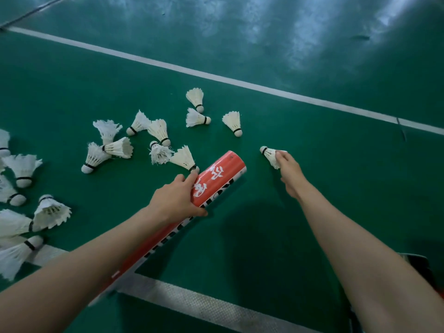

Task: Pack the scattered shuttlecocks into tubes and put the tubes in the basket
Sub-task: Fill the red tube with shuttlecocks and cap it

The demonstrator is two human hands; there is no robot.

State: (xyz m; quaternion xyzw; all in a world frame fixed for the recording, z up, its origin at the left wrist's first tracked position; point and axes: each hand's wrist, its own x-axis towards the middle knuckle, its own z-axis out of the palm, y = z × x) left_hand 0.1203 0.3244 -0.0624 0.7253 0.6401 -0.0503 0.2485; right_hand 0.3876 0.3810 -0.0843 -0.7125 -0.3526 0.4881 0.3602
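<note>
L hand clenched round red-and-white cardboard shuttlecock tube, approx. mid-length. The tube is tilted, its far end pointing away and to the R, its near end hidden under my L forearm. R hand pinches one white feather shuttlecock by the skirt, fingertips only, cork tip pointing away-left. It sits R of the tube's far end, not touching it. Cannot tell whether it is on the floor.

Green court floor: loose white shuttlecocks scattered beyond and L of the tube, the nearest just beside my L fingers. More are bunched at the L edge. White court line runs diagonally behind.
</note>
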